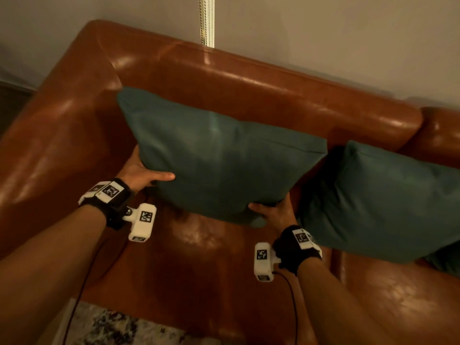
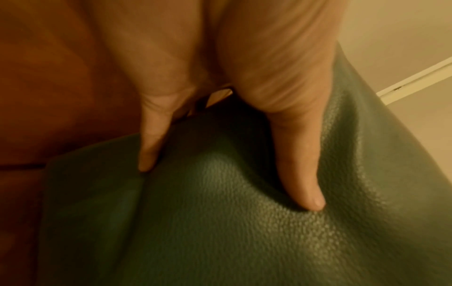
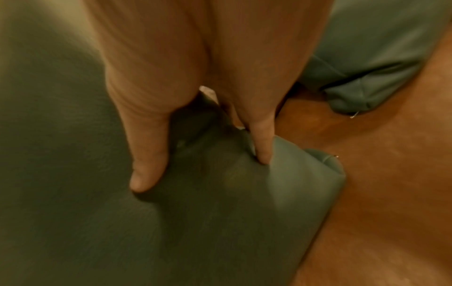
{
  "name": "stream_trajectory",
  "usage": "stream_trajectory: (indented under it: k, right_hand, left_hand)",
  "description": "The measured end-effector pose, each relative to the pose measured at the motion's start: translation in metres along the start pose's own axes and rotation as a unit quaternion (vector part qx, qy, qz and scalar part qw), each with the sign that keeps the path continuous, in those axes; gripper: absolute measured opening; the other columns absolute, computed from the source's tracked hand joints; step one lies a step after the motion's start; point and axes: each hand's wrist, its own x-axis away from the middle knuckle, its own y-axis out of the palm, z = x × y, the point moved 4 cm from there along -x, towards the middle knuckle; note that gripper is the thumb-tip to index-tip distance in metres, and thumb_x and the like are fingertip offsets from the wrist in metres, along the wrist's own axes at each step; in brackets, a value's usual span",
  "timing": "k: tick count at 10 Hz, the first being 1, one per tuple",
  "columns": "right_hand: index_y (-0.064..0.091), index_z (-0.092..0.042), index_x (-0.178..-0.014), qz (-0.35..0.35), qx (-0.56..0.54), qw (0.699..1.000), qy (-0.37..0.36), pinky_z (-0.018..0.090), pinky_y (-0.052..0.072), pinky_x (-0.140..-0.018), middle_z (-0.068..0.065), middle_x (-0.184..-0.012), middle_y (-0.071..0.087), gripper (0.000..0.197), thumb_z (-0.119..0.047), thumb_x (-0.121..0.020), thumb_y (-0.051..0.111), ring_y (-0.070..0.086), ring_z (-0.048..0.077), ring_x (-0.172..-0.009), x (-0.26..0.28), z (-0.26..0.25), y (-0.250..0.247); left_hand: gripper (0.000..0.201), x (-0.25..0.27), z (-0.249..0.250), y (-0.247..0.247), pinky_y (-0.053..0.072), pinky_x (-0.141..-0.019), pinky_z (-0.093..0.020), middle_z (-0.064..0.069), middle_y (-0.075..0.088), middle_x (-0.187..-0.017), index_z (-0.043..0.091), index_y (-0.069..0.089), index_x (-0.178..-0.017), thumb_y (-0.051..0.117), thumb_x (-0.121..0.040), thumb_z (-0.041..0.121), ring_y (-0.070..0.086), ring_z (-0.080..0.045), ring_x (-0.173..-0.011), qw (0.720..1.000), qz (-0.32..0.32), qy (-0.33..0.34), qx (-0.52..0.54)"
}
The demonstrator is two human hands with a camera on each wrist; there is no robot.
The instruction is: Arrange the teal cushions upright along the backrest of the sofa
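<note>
Behind the held cushion [image 1: 219, 160], hidden fingers of both hands.

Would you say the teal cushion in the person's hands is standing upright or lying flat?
Upright but tilted: the held cushion leans back toward the backrest, gripped by the left hand and right hand.

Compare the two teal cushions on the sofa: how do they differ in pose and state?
The left cushion is gripped at its lower corners by the left hand and right hand; the right cushion is untouched. The left cushion sits near the sofa's armrest corner; the right cushion sits further along the backrest. Both are teal, similar in shape, and lean back against the backrest.
</note>
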Motion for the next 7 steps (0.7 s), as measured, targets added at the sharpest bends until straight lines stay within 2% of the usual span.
stream_trajectory:
  k: [1,2,3,4,5,6,7]
  right_hand:
    - [0.031,-0.026,-0.143,-0.013,0.004,1.000,0.018,0.057,0.046,-0.102,0.004,-0.140,0.051,0.119,-0.018,-0.043,0.094,0.052,0.029,-0.126,-0.015,0.002,0.011]
    - [0.029,-0.030,-0.143,-0.009,0.023,0.999,0.039,0.057,0.044,-0.104,0.005,-0.142,0.050,0.115,-0.017,-0.049,0.094,0.050,0.032,-0.128,-0.030,0.003,0.012]
    - [0.027,-0.031,-0.143,-0.005,0.027,0.999,0.043,0.056,0.042,-0.106,0.005,-0.144,0.048,0.106,-0.008,-0.060,0.088,0.048,0.031,-0.130,-0.038,0.008,0.008]
    - [0.025,-0.033,-0.145,-0.006,0.032,0.998,0.047,0.056,0.042,-0.106,0.004,-0.147,0.045,0.112,-0.013,-0.057,0.091,0.046,0.031,-0.132,-0.035,0.010,0.006]
    - [0.020,-0.032,-0.148,-0.013,0.039,0.998,0.038,0.054,0.040,-0.109,0.002,-0.150,0.042,0.131,-0.030,-0.040,0.096,0.042,0.028,-0.136,-0.032,0.008,0.000]
    - [0.005,-0.033,-0.151,-0.048,0.061,0.997,0.031,0.049,0.034,-0.114,0.001,-0.157,0.029,0.138,-0.026,-0.047,0.095,0.032,0.025,-0.143,-0.023,0.003,-0.006]
    - [-0.010,-0.033,-0.152,-0.063,0.036,0.996,0.047,0.051,0.033,-0.115,0.005,-0.161,0.021,0.142,-0.019,-0.055,0.093,0.026,0.026,-0.146,-0.015,0.012,-0.017]
  left_hand:
    - [0.100,-0.006,0.000,-0.001,0.054,-0.081,-0.053,0.016,0.062,-0.112,0.045,0.042,-0.121,0.090,-0.039,0.013,0.061,-0.017,-0.107,1.000,0.011,-0.020,-0.009]
    - [0.108,-0.015,-0.006,0.002,0.050,-0.089,-0.059,0.015,0.059,-0.116,0.036,0.033,-0.136,0.089,-0.049,0.004,0.056,-0.022,-0.116,0.999,0.028,-0.026,0.001]
    - [0.106,-0.019,-0.012,0.006,0.048,-0.092,-0.062,0.019,0.057,-0.117,0.038,0.030,-0.137,0.087,-0.055,0.001,0.053,-0.023,-0.121,0.999,0.034,-0.029,0.000]
    - [0.103,-0.018,-0.013,0.008,0.048,-0.091,-0.059,0.011,0.053,-0.129,0.036,0.028,-0.139,0.084,-0.059,0.001,0.051,-0.023,-0.124,0.999,0.045,-0.025,0.000]
    - [0.104,-0.013,-0.015,0.007,0.049,-0.089,-0.055,0.011,0.050,-0.132,0.038,0.027,-0.141,0.086,-0.061,0.009,0.051,-0.023,-0.123,0.997,0.068,-0.035,-0.001]
    - [0.097,0.000,-0.029,0.007,0.048,-0.090,-0.062,0.005,0.044,-0.146,0.040,0.028,-0.141,0.085,-0.064,0.026,0.047,-0.030,-0.129,0.994,0.070,-0.086,0.004]
    - [0.093,0.020,-0.044,0.019,0.050,-0.088,-0.058,0.001,0.040,-0.150,0.037,0.031,-0.142,0.082,-0.064,0.037,0.045,-0.034,-0.132,0.991,0.075,-0.112,0.004]
